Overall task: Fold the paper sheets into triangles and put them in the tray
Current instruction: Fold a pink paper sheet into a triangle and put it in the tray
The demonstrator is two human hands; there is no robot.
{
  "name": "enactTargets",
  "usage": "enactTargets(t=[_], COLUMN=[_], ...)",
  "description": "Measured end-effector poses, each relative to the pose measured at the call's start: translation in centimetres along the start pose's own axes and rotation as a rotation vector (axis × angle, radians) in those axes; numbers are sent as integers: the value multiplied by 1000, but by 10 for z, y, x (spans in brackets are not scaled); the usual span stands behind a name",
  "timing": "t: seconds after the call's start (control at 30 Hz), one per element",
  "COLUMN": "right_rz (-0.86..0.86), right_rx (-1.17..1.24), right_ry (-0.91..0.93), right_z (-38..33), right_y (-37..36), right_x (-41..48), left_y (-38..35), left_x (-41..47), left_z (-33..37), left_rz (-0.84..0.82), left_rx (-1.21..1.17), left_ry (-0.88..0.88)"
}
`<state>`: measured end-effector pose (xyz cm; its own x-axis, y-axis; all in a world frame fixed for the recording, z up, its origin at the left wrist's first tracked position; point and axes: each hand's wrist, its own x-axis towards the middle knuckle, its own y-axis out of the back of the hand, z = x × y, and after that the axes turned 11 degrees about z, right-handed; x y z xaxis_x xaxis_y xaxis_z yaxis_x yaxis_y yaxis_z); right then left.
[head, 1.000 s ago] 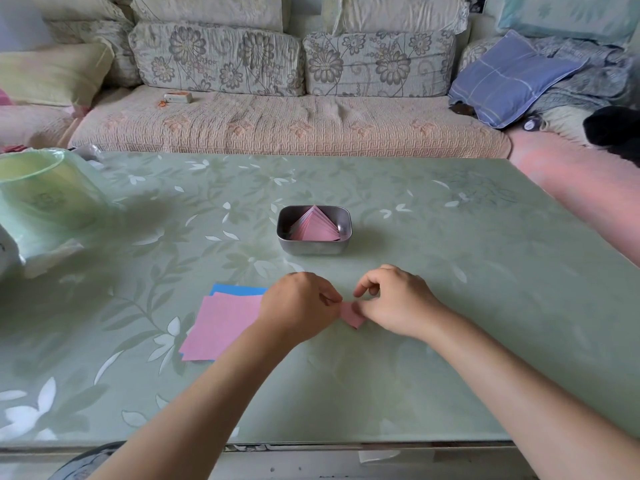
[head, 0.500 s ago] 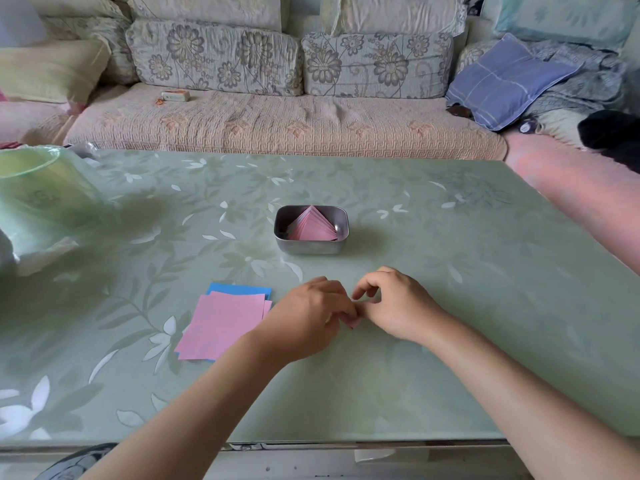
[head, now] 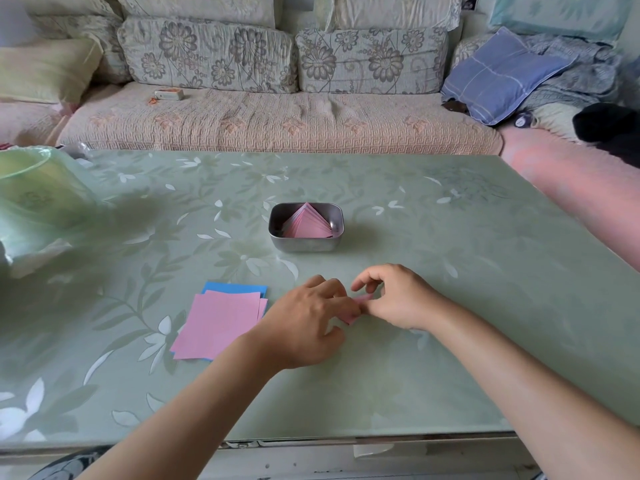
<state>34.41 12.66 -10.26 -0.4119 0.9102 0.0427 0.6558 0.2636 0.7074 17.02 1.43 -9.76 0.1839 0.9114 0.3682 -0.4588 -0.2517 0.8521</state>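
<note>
Open bench to the right; tray ahead, paper stack and bag to the left.
Clock centred on the left hand (head: 304, 323) and right hand (head: 398, 296), which pinch a pink paper piece (head: 360, 301) on the bench (head: 485, 306). At 12 o'clock the metal tray (head: 306, 244) stands apart, with a strip of open bench between it and the hands. At 9 o'clock the flat paper stack (head: 221, 323) lies just beside the left hand. At 10 o'clock, well apart, a bulky green plastic bag (head: 34, 209) fills the bench's left edge. From 1 to 4 o'clock open surface runs to the edges. The forearms cross 5 to 7 o'clock.
</note>
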Motion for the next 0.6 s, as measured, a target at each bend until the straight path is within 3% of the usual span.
enactTargets(t=[0.6], right_rz=[113], right_rx=[-86], right_ry=[-98], right_z=[5], right_y=[-1], right_x=[6], left_y=[-11], left_x=[5], left_z=[11], left_rz=[-44], left_rx=[140], left_ry=[53])
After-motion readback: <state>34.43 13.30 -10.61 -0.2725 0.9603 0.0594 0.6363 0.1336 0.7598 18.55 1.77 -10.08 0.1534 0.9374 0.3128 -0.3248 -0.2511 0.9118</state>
